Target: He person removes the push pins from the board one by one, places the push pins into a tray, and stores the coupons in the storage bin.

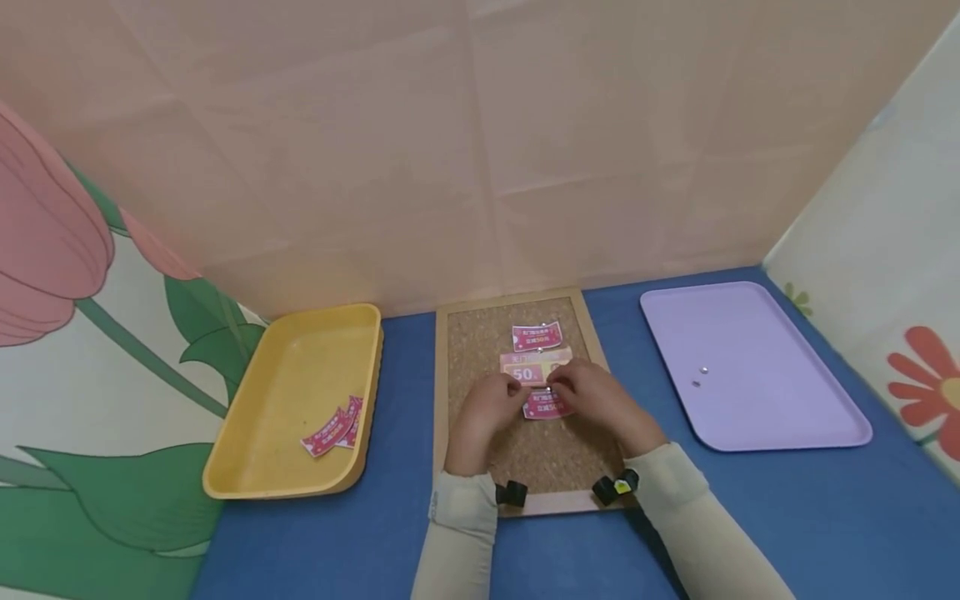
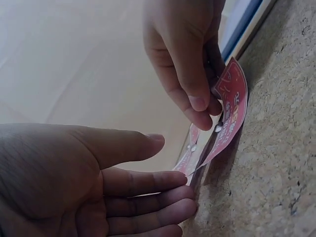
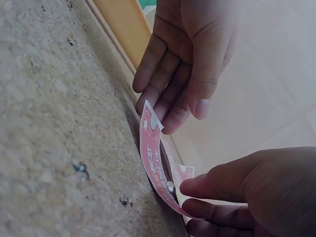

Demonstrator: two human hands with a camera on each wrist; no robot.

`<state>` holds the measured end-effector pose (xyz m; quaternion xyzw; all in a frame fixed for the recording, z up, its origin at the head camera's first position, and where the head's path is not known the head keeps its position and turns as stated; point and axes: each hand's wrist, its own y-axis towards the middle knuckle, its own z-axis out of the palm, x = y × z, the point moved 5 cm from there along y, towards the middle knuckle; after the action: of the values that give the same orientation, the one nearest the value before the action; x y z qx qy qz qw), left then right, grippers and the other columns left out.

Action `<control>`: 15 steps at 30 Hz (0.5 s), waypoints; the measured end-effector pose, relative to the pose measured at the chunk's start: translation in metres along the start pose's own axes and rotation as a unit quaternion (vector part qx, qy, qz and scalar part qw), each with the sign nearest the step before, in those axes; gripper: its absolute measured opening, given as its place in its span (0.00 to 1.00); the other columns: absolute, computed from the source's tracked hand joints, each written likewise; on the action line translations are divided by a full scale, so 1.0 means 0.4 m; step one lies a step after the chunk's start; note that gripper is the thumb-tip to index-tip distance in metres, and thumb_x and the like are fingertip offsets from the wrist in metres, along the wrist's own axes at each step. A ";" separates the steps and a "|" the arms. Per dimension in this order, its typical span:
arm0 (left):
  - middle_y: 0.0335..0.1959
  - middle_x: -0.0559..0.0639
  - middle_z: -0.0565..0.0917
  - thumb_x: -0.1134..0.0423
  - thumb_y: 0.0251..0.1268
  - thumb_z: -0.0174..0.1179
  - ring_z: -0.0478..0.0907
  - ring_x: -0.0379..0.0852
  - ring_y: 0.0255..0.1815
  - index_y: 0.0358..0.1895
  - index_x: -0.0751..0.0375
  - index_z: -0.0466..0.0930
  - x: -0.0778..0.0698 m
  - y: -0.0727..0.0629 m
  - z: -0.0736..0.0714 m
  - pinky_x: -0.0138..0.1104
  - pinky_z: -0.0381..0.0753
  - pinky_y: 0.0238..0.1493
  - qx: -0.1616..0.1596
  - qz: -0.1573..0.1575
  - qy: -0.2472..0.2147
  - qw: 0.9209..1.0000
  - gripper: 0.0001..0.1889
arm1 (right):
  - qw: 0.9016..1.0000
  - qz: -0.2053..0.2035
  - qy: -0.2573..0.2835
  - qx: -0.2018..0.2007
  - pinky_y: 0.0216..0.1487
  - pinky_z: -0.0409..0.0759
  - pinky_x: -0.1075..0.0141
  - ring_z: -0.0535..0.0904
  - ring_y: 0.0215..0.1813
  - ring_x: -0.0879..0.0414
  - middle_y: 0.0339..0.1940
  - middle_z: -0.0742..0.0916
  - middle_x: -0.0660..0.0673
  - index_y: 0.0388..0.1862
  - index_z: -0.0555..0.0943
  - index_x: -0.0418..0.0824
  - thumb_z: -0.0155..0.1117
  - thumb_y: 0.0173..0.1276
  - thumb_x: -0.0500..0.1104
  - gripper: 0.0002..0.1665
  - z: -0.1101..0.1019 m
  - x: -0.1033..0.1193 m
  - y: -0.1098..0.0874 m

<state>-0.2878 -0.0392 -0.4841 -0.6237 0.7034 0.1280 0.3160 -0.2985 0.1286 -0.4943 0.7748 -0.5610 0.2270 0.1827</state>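
A cork board [image 1: 476,342] with a wooden frame lies before me, bearing three coupons in a column. The lowest, a red coupon [image 1: 546,407], curls up at both ends around a silver pushpin [image 2: 218,127] at its upper edge. My left hand [image 1: 486,408] has its fingers extended, fingertips right at the coupon's left end, thumb apart. My right hand [image 1: 600,398] has thumb and index fingertips close beside the pushpin, whose head shows clear of them; the coupon's right end overlaps its fingers. Above are a pink-and-yellow coupon [image 1: 525,372] and another red coupon [image 1: 537,337], both pinned.
At left, a yellow tray [image 1: 285,358] holds a few red coupons [image 1: 326,433]. A lilac tray [image 1: 765,367] on the right carries two small silver pins [image 1: 703,370]. All stand on a blue tablecloth [image 1: 408,400], with a beige cloth backdrop [image 1: 375,167] behind.
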 end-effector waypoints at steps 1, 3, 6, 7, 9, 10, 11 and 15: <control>0.34 0.47 0.81 0.49 0.69 0.57 0.75 0.44 0.30 0.46 0.58 0.85 0.001 0.001 0.000 0.37 0.75 0.32 0.000 -0.001 0.001 1.000 0.17 | 1.000 0.002 -0.001 0.002 0.45 0.78 0.52 0.78 0.40 0.52 0.38 0.85 0.46 0.42 0.86 0.41 0.63 0.68 0.41 0.08 0.002 -0.001 0.001; 0.36 0.47 0.82 0.50 0.69 0.58 0.75 0.43 0.31 0.46 0.58 0.85 0.002 0.002 0.002 0.37 0.76 0.33 -0.001 -0.003 0.001 1.000 0.16 | 1.000 0.006 -0.003 0.006 0.45 0.78 0.53 0.78 0.40 0.52 0.38 0.84 0.47 0.42 0.86 0.41 0.64 0.68 0.41 0.08 0.008 -0.004 0.002; 0.39 0.48 0.83 0.51 0.69 0.58 0.76 0.42 0.33 0.48 0.58 0.85 0.004 0.005 0.004 0.38 0.77 0.37 -0.004 -0.005 0.004 1.000 0.16 | 1.000 0.007 -0.012 0.005 0.44 0.78 0.54 0.77 0.40 0.53 0.37 0.84 0.47 0.41 0.86 0.42 0.64 0.67 0.41 0.07 0.014 -0.010 0.003; 0.40 0.48 0.83 0.51 0.69 0.58 0.76 0.42 0.34 0.48 0.58 0.85 0.005 0.005 0.005 0.38 0.77 0.38 -0.004 -0.005 0.004 1.000 0.16 | 1.000 0.007 -0.015 0.003 0.44 0.78 0.54 0.77 0.40 0.53 0.37 0.84 0.47 0.41 0.86 0.42 0.64 0.67 0.41 0.07 0.014 -0.011 0.004; 0.41 0.49 0.83 0.52 0.69 0.59 0.77 0.42 0.35 0.49 0.58 0.84 0.006 0.008 0.007 0.39 0.78 0.40 -0.003 -0.004 0.003 1.000 0.16 | 1.000 0.007 -0.019 -0.002 0.44 0.77 0.54 0.77 0.39 0.53 0.36 0.83 0.48 0.40 0.86 0.42 0.65 0.67 0.41 0.07 0.015 -0.012 0.004; 0.41 0.49 0.83 0.52 0.69 0.59 0.77 0.42 0.36 0.49 0.58 0.84 0.006 0.009 0.007 0.39 0.78 0.40 -0.002 -0.003 0.004 1.000 0.16 | 1.000 0.007 -0.021 -0.004 0.44 0.77 0.54 0.77 0.39 0.53 0.36 0.83 0.48 0.40 0.86 0.42 0.65 0.66 0.41 0.07 0.015 -0.012 0.004; 0.41 0.49 0.83 0.52 0.69 0.59 0.77 0.42 0.36 0.49 0.59 0.84 0.006 0.010 0.008 0.38 0.78 0.40 0.000 -0.001 0.005 1.000 0.16 | 1.000 0.007 -0.021 -0.005 0.44 0.77 0.54 0.77 0.39 0.53 0.35 0.83 0.48 0.40 0.86 0.42 0.65 0.66 0.41 0.07 0.015 -0.011 0.004; 0.38 0.47 0.82 0.53 0.69 0.59 0.76 0.42 0.34 0.48 0.58 0.85 0.009 0.012 0.012 0.37 0.77 0.37 0.010 0.000 0.013 1.000 0.14 | 1.000 0.004 -0.019 -0.006 0.43 0.78 0.55 0.77 0.38 0.54 0.34 0.83 0.48 0.39 0.86 0.41 0.65 0.66 0.41 0.07 0.018 -0.010 0.006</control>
<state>-0.2913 -0.0384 -0.4908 -0.6218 0.7091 0.1124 0.3129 -0.3006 0.1271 -0.5025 0.7758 -0.5686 0.2094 0.1761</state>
